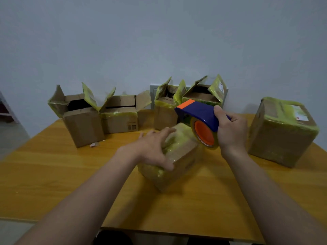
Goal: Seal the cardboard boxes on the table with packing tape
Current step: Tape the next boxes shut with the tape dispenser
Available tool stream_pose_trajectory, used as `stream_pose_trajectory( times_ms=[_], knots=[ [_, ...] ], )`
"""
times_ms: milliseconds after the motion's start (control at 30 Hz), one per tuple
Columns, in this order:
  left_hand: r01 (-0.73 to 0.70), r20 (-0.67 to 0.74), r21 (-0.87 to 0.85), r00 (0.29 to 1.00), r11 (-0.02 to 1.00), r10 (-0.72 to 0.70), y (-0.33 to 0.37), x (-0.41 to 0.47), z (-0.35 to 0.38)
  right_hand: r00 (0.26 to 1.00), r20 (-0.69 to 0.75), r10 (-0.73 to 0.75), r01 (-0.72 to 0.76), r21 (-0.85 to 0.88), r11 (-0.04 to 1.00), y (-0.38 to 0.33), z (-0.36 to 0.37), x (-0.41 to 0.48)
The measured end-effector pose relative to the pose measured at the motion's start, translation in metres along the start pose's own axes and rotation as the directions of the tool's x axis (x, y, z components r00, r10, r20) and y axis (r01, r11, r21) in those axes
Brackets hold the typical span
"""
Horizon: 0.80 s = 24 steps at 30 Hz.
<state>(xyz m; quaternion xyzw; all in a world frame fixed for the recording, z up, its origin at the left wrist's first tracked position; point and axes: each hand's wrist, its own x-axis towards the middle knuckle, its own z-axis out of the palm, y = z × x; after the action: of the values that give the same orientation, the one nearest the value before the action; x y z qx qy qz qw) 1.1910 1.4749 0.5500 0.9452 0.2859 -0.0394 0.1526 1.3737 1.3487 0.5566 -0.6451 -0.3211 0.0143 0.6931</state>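
A plain pale gray wall [159, 41] fills the back. A yellow wooden table [53, 174] stands against it. A small white wall plate [152, 93] sits low. Gray floor [10, 137] shows at the left.

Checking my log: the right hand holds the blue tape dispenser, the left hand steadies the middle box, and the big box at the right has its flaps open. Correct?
One slip: the head view shows the big box at the right closed and taped. The right hand holds the tape dispenser, and the left hand steadies the middle box.
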Motion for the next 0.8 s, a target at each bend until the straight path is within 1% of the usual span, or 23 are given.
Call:
stream_pose_trajectory(
  times_ms=[33, 100, 133, 233, 267, 400, 467, 533, 600, 633, 667, 733, 767, 800],
  knots=[
    [-0.041, 0.048, 0.002, 0.998, 0.999, 0.041, -0.003, -0.003, -0.006, 1.0, -0.015, 0.014, -0.013, 0.042, 0.999, -0.001, 0.005, -0.001],
    [-0.074, 0.078, 0.047, 0.994, 0.996, 0.07, -0.009, -0.005, -0.017, 0.998, -0.04, 0.05, -0.046, 0.103, 0.994, -0.003, 0.016, -0.002],
    [-0.058, 0.074, 0.073, 0.996, 0.996, 0.053, -0.011, -0.005, -0.02, 0.997, -0.052, 0.065, -0.059, 0.115, 0.992, -0.004, 0.022, -0.002],
    [0.08, 0.105, 0.075, 0.991, 0.994, -0.088, -0.019, -0.008, -0.028, 0.995, -0.066, 0.08, -0.072, 0.125, 0.99, -0.004, 0.036, -0.007],
    [0.089, 0.126, 0.052, 0.987, 0.995, -0.095, -0.021, -0.01, -0.029, 0.995, -0.062, 0.082, -0.073, 0.129, 0.989, -0.002, 0.04, -0.008],
    [0.041, 0.197, 0.008, 0.979, 0.999, -0.042, -0.02, -0.017, -0.035, 0.993, -0.059, 0.105, -0.098, 0.121, 0.988, 0.002, 0.059, -0.012],
    [0.04, 0.201, -0.013, 0.979, 0.999, -0.037, -0.017, -0.014, -0.038, 0.993, -0.061, 0.098, -0.091, 0.106, 0.99, 0.005, 0.067, -0.015],
    [0.052, 0.144, -0.12, 0.989, 0.991, -0.034, -0.012, -0.009, -0.033, 0.992, -0.083, 0.096, -0.088, 0.09, 0.992, 0.009, 0.07, -0.017],
    [0.065, 0.017, -0.326, 0.998, 0.943, -0.063, -0.005, -0.002, -0.019, 0.987, -0.111, 0.116, -0.105, 0.101, 0.989, 0.014, 0.071, -0.019],
    [0.069, -0.042, -0.387, 0.995, 0.919, -0.092, 0.0, 0.001, -0.01, 0.985, -0.119, 0.121, -0.108, 0.112, 0.988, 0.016, 0.07, -0.02],
    [0.077, -0.086, -0.378, 0.989, 0.923, -0.118, 0.004, 0.005, 0.0, 0.986, -0.12, 0.116, -0.102, 0.117, 0.988, 0.018, 0.07, -0.02],
    [0.082, -0.129, -0.26, 0.984, 0.962, -0.119, 0.008, 0.01, 0.015, 0.989, -0.112, 0.097, -0.085, 0.111, 0.99, 0.019, 0.07, -0.021],
    [0.077, -0.136, -0.244, 0.984, 0.967, -0.113, 0.007, 0.013, 0.018, 0.99, -0.108, 0.095, -0.083, 0.112, 0.99, 0.02, 0.07, -0.021],
    [0.074, -0.147, -0.262, 0.982, 0.962, -0.115, 0.006, 0.013, 0.018, 0.989, -0.108, 0.102, -0.089, 0.12, 0.989, 0.02, 0.07, -0.021]
  ],
)
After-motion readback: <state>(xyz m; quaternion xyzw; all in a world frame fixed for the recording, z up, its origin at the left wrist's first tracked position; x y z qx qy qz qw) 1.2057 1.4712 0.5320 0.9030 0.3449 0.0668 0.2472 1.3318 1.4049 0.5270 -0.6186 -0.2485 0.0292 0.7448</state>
